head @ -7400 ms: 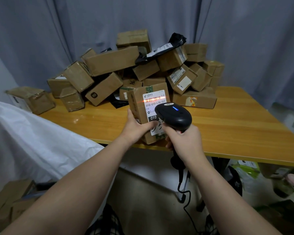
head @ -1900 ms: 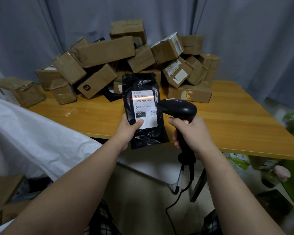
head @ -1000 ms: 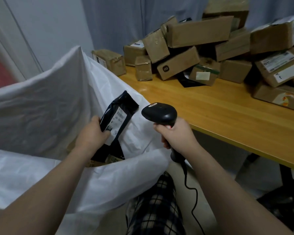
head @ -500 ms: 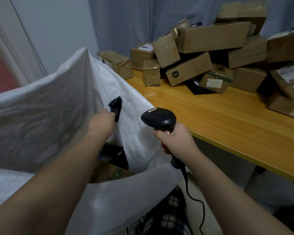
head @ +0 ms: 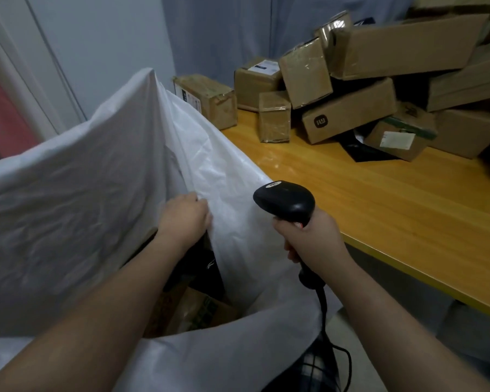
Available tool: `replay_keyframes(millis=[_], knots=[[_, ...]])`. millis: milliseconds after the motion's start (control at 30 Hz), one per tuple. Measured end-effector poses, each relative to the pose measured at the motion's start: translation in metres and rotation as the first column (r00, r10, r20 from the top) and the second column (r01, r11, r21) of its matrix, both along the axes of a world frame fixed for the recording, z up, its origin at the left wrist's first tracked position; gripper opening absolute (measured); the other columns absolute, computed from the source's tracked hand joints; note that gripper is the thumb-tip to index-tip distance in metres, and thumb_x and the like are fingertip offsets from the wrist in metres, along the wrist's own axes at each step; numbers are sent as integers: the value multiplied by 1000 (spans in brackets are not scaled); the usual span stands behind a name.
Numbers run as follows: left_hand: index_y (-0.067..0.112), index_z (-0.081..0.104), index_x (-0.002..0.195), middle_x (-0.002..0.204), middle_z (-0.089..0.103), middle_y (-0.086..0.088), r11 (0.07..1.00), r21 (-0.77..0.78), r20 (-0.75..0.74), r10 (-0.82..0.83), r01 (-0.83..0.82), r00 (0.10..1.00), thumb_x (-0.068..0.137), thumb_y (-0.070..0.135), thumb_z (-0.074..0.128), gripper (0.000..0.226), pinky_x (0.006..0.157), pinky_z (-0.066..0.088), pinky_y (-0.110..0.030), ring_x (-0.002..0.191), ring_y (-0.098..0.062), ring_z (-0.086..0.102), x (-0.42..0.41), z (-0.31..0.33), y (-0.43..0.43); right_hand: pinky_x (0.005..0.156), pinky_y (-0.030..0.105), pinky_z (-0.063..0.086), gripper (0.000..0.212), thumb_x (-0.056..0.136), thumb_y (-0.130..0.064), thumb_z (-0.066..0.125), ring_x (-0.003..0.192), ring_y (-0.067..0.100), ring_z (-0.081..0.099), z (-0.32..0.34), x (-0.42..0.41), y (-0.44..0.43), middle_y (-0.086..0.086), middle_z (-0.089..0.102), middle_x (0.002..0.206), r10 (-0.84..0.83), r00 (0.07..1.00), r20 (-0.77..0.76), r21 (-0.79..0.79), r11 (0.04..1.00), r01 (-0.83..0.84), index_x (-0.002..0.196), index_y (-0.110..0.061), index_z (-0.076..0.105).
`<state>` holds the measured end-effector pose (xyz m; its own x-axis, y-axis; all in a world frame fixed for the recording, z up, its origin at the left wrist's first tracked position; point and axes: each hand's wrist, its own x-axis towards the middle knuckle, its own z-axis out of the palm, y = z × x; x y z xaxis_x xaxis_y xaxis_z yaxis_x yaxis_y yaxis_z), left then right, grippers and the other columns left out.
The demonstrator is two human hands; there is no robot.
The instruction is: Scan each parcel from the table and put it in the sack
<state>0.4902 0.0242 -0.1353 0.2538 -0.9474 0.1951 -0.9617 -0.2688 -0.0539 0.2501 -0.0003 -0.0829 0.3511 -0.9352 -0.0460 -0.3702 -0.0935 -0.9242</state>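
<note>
Left forearm stretched forward, left hand point(head: 185, 215) knuckles up, fingers curled, nothing visible in grip. Right forearm stretched forward alongside, right hand point(head: 311, 241) fisted around black scanner point(head: 285, 201) handle, thumb side up, wrist straight.

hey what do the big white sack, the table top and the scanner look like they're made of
Sack: probably woven plastic, thin and creased, with a slight sheen and a fine weave showing near its rim.
Table top: wood or wood-look laminate, with yellow-orange grain lines and a glossy surface that reflects light.
Scanner: looks like moulded black plastic, smooth and semi-matte with soft highlights, held in the right hand.
</note>
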Motion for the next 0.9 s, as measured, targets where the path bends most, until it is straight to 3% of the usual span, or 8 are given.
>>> replay_keyframes(millis=[67, 133, 267, 367, 567, 700, 833, 900], knots=[[5, 67, 73, 72, 58, -13, 983, -141, 23, -115, 117, 993, 81, 19, 69, 17, 53, 45, -37, 65, -35, 58, -21, 17, -6, 46, 27, 48, 13, 84, -24, 68, 44, 11, 56, 4, -8, -4, 3, 59, 56, -30, 999, 11, -10, 1000, 30, 89, -14, 60], [5, 68, 75, 70, 59, -11, 957, -215, 28, -194, 196, 981, 82, 18, 67, 16, 52, 43, -36, 61, -32, 55, -45, 37, -14, 47, 28, 48, 16, 83, -24, 69, 43, 12, 57, 12, -21, -8, 2, 59, 54, -55, 998, 16, -36, 998, 56, 86, -12, 59], [8, 70, 89, 82, 62, -9, 898, -335, 11, -300, 286, 954, 90, 24, 55, 22, 64, 44, -38, 75, -32, 58, -90, 73, -35, 50, 29, 45, 18, 79, -30, 72, 47, 16, 58, 32, -58, -21, -2, 58, 56, -146, 989, 37, -133, 980, 150, 81, -17, 59], [13, 68, 107, 99, 63, -7, 885, -326, -3, -353, 333, 936, 94, 31, 52, 27, 77, 45, -39, 93, -28, 56, -125, 101, -55, 54, 34, 49, 15, 79, -29, 72, 54, 20, 61, 57, -94, -34, -1, 60, 61, -203, 979, 23, -207, 957, 203, 84, -21, 61], [15, 55, 123, 112, 53, -5, 837, -328, 115, -424, 437, 898, 96, 37, 46, 36, 82, 45, -36, 103, -26, 50, -189, 175, -127, 47, 29, 52, 17, 84, -24, 68, 47, 18, 60, 138, -169, -74, 8, 61, 61, -324, 942, 83, -337, 881, 332, 83, -9, 60], [18, 47, 128, 119, 48, -6, 806, -338, 255, -419, 486, 872, 92, 40, 52, 42, 87, 43, -37, 108, -26, 48, -228, 219, -195, 49, 35, 51, 20, 83, -24, 64, 48, 25, 60, 171, -195, -121, 9, 58, 59, -383, 919, 94, -399, 831, 387, 72, -15, 51], [16, 15, 150, 146, 31, -15, 853, -255, 442, -316, 456, 839, 89, 48, 56, 80, 105, 33, -45, 132, -35, 34, -250, 231, -261, 59, 40, 56, 13, 80, -29, 66, 60, 26, 64, 172, -209, -175, 4, 62, 64, -423, 901, 96, -457, 785, 417, 80, -20, 57], [16, -5, 153, 153, 18, -21, 897, -164, 591, -243, 410, 769, 90, 53, 54, 94, 109, 29, -50, 137, -42, 26, -252, 228, -286, 65, 44, 58, 14, 78, -32, 65, 67, 24, 65, 164, -215, -198, 2, 64, 69, -453, 887, 86, -460, 771, 439, 85, -23, 57]])
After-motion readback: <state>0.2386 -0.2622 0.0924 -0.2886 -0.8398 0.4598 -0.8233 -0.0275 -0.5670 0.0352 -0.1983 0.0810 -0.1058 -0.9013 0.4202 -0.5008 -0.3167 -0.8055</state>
